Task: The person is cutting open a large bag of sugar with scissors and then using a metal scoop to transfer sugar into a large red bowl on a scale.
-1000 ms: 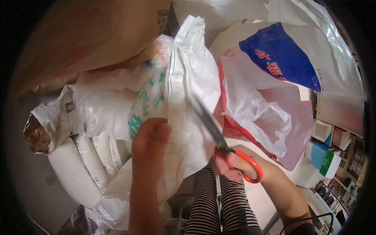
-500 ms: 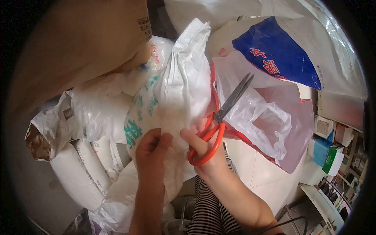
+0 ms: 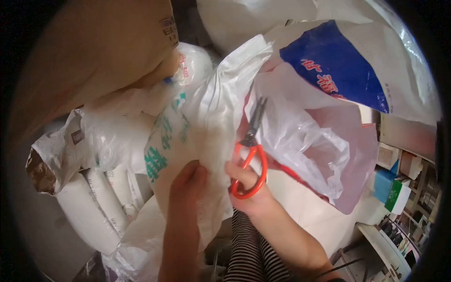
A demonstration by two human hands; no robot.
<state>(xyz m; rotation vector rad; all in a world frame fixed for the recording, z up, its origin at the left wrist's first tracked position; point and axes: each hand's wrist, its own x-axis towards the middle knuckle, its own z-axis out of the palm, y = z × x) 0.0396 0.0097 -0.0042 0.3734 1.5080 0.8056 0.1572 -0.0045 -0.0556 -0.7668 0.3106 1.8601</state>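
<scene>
My left hand [image 3: 187, 183] pinches the lower edge of a white woven sack [image 3: 206, 122] with green printed characters. My right hand [image 3: 244, 185] grips the same edge just to the right, fingers through the orange handles of a pair of scissors [image 3: 251, 150]. The scissors' dark blades are closed and point up along the sack's right side. The two hands are a few centimetres apart, with the sack fabric stretched between them.
A translucent pink plastic bag [image 3: 310, 141] hangs right of the scissors. A white sack with a blue panel [image 3: 338, 66] lies behind it. A brown paper sack [image 3: 94, 51] fills the upper left. White bags [image 3: 89, 197] pile at lower left. Boxes [image 3: 392, 188] stand right. My striped trousers [image 3: 249, 254] are below.
The scissors left the sack's fabric and swung upright with blades closed. My right hand moved left to the sack's edge beside my left hand and took hold of it.
</scene>
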